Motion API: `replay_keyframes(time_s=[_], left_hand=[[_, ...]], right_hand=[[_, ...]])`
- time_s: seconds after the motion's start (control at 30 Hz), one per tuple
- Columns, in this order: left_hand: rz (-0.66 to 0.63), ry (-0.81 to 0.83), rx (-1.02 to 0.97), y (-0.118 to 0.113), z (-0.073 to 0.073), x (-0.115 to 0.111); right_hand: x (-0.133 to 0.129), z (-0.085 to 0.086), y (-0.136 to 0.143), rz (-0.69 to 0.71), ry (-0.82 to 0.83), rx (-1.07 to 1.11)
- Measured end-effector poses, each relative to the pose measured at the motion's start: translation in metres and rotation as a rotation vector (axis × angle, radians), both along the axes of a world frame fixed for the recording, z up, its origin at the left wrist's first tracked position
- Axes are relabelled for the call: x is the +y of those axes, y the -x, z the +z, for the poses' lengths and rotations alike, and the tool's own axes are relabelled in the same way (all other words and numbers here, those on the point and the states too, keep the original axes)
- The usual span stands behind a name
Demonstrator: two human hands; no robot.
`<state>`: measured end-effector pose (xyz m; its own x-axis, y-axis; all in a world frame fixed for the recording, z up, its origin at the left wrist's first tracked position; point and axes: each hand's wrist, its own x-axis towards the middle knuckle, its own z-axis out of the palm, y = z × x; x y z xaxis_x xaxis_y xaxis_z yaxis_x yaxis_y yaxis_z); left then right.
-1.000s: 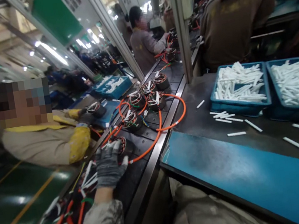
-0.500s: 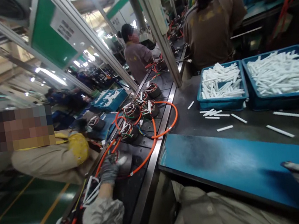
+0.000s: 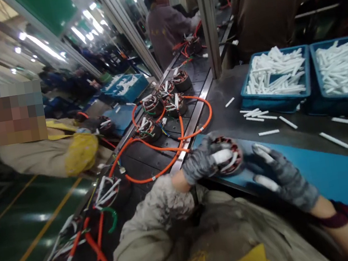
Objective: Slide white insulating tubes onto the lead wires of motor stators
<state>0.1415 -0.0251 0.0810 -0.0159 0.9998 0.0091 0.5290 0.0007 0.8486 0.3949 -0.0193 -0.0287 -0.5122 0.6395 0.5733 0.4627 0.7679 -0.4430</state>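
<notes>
Where the left edge of the black, slotted conveyor line (image 3: 146, 161) faces a co-worker, one yellow cloth sleeve cover (image 3: 81, 153) on that person's arm. Along the same edge, toward you: thick bright orange cables (image 3: 96, 249), and one dark ring-shaped stator with white tubes (image 3: 121, 191). Beyond the left edge, farther off: one blue plastic bin (image 3: 132, 94), holding white tubes. Midway up the conveyor line, between its edges: a cluster of five dark round stators (image 3: 175, 107), topped with white tubes; an orange cable loop (image 3: 210, 114) spills over the right metal edge.

Your left hand (image 3: 203, 161), in a grey knitted glove with white fingertips: closed around one copper-wound, ring-shaped stator (image 3: 237, 156), tilted with its opening toward you, thumb across the ring. Its place: over the left end of a flat, bright blue board (image 3: 339, 188).

Your right hand (image 3: 285, 177), gloved alike: open, thumb and fingers apart, just right of the ring; whether they touch it, you cannot tell.

At the far side of the black tabletop (image 3: 308, 130): two deep blue rectangular tubs (image 3: 276, 103), heaped with white tubes. Between them and the board's far edge: loose white sleeving pieces (image 3: 268, 133).
</notes>
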Motion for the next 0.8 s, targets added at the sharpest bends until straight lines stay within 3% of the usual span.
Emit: replay_keyframes(time_s=[0.1,0.2,0.27,0.37,0.5,0.57,0.67,0.8], left_hand=[[-0.369,-0.057,-0.085,-0.009,0.01,0.009],[-0.368,-0.168,0.108,-0.004,0.016,0.023],[-0.383,-0.139,0.246,-0.002,0.013,0.035],[-0.526,-0.079,0.347,-0.011,0.003,0.051],[-0.692,0.037,0.428,-0.028,-0.002,0.062],[-0.699,0.057,0.516,-0.03,0.0,0.064],[-0.566,-0.012,0.683,-0.024,0.003,0.062],[-0.57,-0.017,0.627,-0.015,0.001,0.056]], right_hand=[[0.006,0.002,0.007,0.051,0.153,0.041],[0.013,0.011,-0.009,0.048,0.357,0.099],[0.019,0.017,-0.023,0.018,0.431,0.134],[0.034,0.02,-0.034,0.017,0.443,0.154],[0.055,0.025,-0.024,0.175,0.512,0.179],[0.063,0.03,-0.014,0.235,0.596,0.223],[0.07,0.038,-0.001,0.294,0.727,0.284],[0.075,0.046,0.01,0.339,0.795,0.298]])
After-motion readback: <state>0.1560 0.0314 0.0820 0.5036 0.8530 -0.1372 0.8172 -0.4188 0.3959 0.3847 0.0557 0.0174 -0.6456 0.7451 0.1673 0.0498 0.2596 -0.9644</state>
